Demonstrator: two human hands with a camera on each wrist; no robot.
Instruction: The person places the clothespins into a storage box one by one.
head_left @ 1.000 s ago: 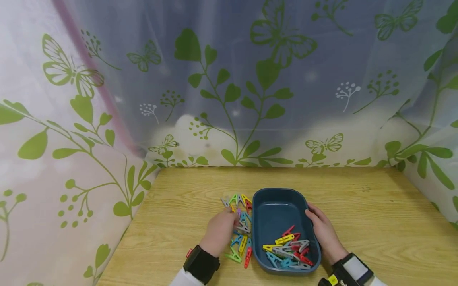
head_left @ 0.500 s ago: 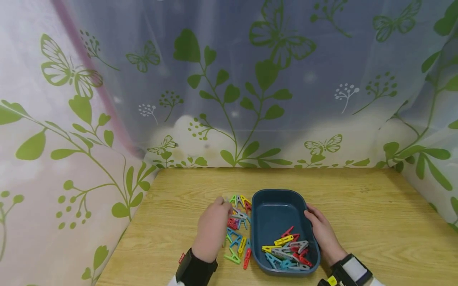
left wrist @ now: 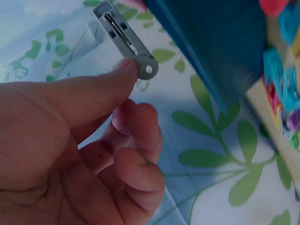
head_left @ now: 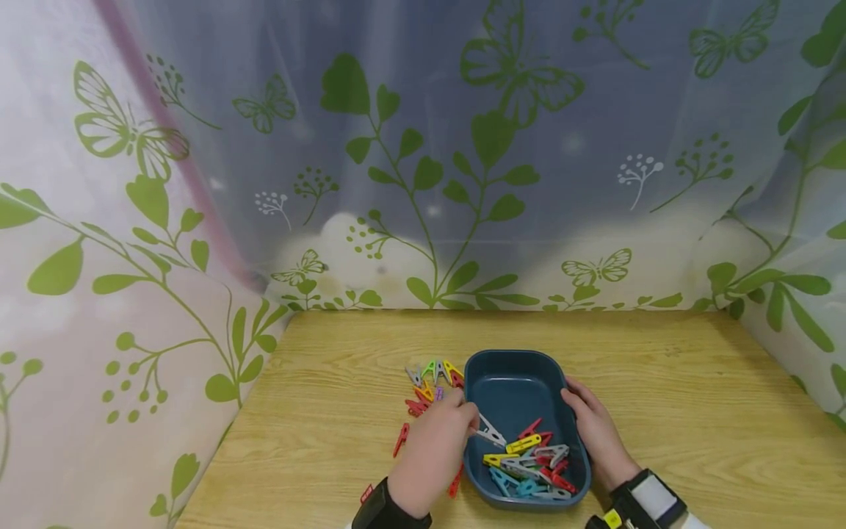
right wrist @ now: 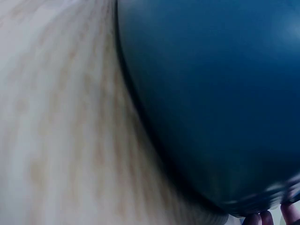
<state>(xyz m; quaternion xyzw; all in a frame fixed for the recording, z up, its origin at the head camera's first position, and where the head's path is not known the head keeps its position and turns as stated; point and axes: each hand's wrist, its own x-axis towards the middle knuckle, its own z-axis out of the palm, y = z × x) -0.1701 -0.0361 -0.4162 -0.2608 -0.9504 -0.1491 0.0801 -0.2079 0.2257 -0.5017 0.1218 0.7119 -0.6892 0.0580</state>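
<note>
My left hand (head_left: 436, 441) is at the left rim of a dark blue plastic box (head_left: 505, 397). Between thumb and fingertips it pinches a grey clothespin (left wrist: 125, 40), whose legs reach over the inside of the box in the head view. Several clothespins in yellow, red, grey and blue lie in the near half of the box, among them a yellow one (head_left: 524, 444). My right hand (head_left: 601, 433) holds the box's right side, thumb at the rim; in the right wrist view only its fingertips (right wrist: 266, 218) show below the box's outer wall.
More clothespins lie on the wooden table (head_left: 317, 411) left of the box: a grey one (head_left: 414, 376), a lone red one (head_left: 401, 439) and others partly hidden by my left hand. A printed curtain (head_left: 423, 184) hangs behind the table and along its sides.
My left hand has gone from the clothespins on the table rightward to the box rim, now with a grey clothespin in its fingers. The right hand and box have stayed put.
</note>
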